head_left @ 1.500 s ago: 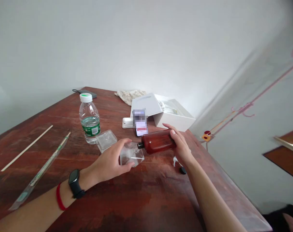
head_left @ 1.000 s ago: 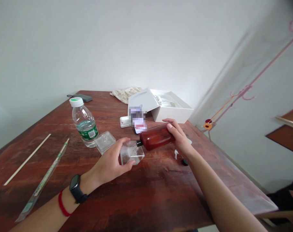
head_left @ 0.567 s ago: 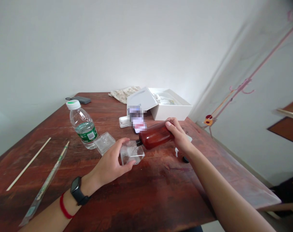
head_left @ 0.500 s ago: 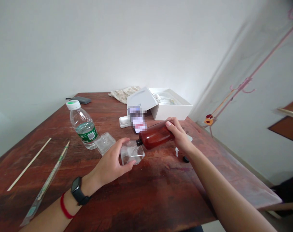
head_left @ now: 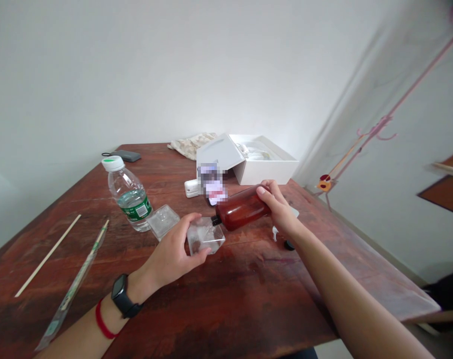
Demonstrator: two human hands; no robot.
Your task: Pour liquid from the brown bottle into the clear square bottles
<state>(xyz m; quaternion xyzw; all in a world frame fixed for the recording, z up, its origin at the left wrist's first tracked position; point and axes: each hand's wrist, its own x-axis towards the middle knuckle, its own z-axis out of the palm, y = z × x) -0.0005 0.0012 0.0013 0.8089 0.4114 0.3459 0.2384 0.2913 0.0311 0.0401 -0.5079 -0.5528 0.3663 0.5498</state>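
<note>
My right hand (head_left: 278, 209) grips a brown bottle (head_left: 241, 212) by its base and tips it on its side, its black neck pointing down-left over a small clear square container (head_left: 206, 237). Thumb and fingers of my left hand (head_left: 170, 254) clasp that container's near-left side, and it rests on the dark wooden table (head_left: 229, 309). A black watch and a red band sit on my left wrist. The container's clear square lid (head_left: 162, 221) lies flat just to the left of it.
A water bottle (head_left: 129, 194) with a green label stands left of the lid. Chopsticks, one bare (head_left: 47, 256) and one in a clear sleeve (head_left: 75, 285), lie far left. An open white box (head_left: 248, 162), a cloth (head_left: 192, 143), a dark device (head_left: 127, 156) and a black cap (head_left: 289, 245) are on the table.
The view has shifted a little. Both hands hold the same grips, with the brown bottle still tipped over the clear container.
</note>
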